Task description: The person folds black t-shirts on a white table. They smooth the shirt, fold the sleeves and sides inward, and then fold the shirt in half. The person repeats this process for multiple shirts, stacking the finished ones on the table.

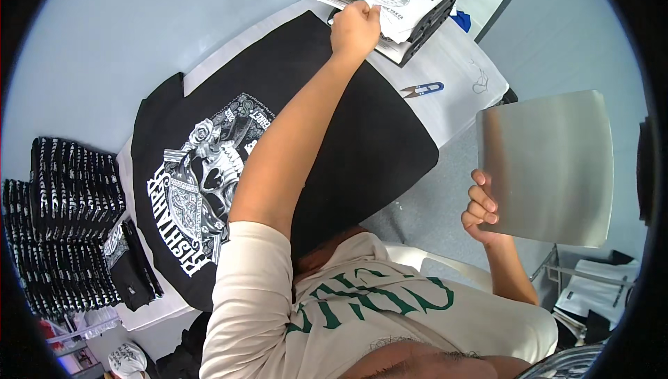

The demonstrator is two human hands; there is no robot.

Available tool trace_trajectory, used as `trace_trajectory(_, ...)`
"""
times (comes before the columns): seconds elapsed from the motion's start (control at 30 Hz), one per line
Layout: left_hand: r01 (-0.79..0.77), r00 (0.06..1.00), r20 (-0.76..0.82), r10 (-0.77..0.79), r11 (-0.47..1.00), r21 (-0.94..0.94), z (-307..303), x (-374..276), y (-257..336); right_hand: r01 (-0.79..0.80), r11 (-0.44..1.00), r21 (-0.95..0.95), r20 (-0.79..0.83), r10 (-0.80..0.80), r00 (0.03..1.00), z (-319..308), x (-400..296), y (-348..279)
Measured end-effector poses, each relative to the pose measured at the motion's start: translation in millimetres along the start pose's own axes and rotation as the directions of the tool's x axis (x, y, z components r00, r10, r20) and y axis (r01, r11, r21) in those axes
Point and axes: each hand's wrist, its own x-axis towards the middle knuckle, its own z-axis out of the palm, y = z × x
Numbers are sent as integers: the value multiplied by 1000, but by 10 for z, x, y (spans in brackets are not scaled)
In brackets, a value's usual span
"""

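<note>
My left hand reaches to the top of the picture, its fingers pinched on the edge of a printed white sheet in a black tray. Off to the right, my right hand grips the lower left edge of a thin, translucent grey rectangular board, held up beside the table. A black T-shirt lies spread flat, with a white skull, rose and lettering print on it. My left forearm passes above the shirt and hides part of it.
Thread snips with a blue handle lie on the white-covered table, near a loose thread. Tall stacks of folded black shirts stand at the left, beside another folded shirt. A white chair is below the table's edge.
</note>
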Motion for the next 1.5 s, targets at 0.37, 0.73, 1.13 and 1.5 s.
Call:
trace_trajectory(0.37,94,982,-96,-164,860,-502,-1731,-769,-768,242,874,-422,16,-260,965,-349,-125,-76)
trace_trajectory(0.73,696,594,-534,-601,717,-34,-3848,-4107,-1471,-20,806,-592,-53,-14,999,17,502,443)
trace_trajectory(1.13,721,523,-667,-531,692,14,-4157,-4397,-1738,-181,606,-774,97,396,913,801,2280,1911)
trace_trajectory(1.5,873,409,-887,-216,376,311,-4432,-5040,-1849,-271,458,-847,80,613,786,1275,3086,3670)
